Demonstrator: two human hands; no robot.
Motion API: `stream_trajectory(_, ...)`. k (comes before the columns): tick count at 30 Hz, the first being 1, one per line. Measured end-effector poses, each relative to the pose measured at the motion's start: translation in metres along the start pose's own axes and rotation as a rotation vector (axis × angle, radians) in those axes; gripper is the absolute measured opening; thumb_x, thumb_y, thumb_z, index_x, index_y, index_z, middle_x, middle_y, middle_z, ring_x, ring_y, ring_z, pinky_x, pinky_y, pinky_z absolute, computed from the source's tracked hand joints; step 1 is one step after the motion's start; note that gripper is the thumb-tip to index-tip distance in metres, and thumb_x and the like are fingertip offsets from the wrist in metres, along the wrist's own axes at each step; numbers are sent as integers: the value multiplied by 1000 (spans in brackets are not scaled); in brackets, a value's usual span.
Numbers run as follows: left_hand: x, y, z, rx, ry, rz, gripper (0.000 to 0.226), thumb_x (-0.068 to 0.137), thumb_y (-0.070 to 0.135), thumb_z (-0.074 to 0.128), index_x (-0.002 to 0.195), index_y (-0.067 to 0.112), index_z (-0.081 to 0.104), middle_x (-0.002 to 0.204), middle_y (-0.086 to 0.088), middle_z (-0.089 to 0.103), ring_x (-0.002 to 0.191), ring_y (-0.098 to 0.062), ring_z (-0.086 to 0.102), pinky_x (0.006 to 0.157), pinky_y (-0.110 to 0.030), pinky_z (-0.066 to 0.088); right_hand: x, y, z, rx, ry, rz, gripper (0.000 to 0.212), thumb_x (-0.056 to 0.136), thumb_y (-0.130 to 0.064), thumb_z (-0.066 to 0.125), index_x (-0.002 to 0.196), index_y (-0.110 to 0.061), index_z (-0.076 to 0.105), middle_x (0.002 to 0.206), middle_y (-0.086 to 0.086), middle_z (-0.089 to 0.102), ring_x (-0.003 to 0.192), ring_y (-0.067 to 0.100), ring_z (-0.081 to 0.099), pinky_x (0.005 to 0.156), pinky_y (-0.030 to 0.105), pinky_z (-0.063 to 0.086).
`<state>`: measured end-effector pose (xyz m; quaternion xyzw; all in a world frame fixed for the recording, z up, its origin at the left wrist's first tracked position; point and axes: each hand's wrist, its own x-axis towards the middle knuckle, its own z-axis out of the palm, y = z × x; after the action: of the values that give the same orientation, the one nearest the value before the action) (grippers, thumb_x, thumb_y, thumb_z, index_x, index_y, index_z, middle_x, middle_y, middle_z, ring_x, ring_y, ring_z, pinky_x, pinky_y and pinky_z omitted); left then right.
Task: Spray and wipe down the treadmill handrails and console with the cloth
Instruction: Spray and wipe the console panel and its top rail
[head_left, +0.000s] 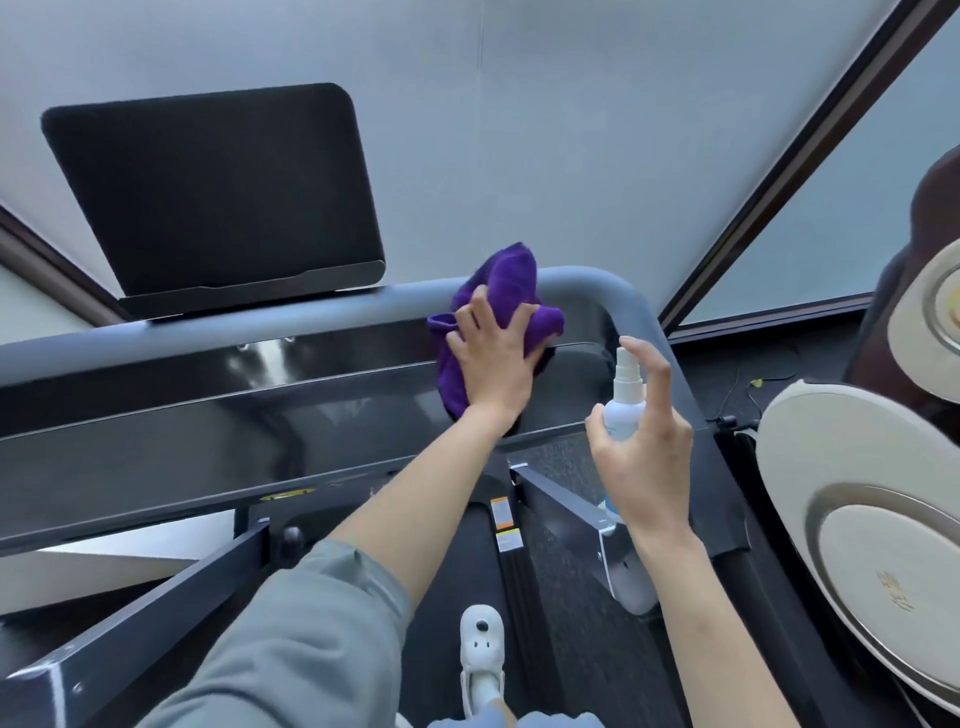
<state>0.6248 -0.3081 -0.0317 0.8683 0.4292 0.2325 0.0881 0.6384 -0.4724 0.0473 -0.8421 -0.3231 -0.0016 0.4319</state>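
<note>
A purple cloth lies bunched on the right end of the treadmill's glossy black console, lapping over the grey front handrail. My left hand presses flat on the cloth with spread fingers. To its right, above the bend of the right handrail, my right hand grips a small white spray bottle upright. Its forefinger arches over the nozzle. A dark screen stands behind the handrail at the left.
A beige machine with round panels crowds the right side. Frosted glass walls with dark frames stand close behind the treadmill. My foot in a white clog stands on the belt below. A cable lies on the floor at the right.
</note>
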Motion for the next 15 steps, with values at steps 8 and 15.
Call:
stream_trajectory(8, -22, -9, -14, -3, -175, 131, 35, 85, 57, 58, 109, 31, 63, 135, -12, 43, 111, -33, 37, 81, -48, 35, 0, 11, -14, -5, 39, 17, 64, 79, 0, 61, 129, -34, 39, 80, 0, 60, 60, 26, 52, 59, 35, 47)
stream_trajectory(15, -50, -98, -55, -57, 23, -141, 47, 87, 62, 44, 112, 29, 64, 127, -16, 47, 106, -38, 46, 83, -49, 41, 4, 24, -23, -147, 1, 92, 69, 77, -2, 61, 129, -39, 34, 64, 7, 53, 60, 34, 49, 57, 35, 40)
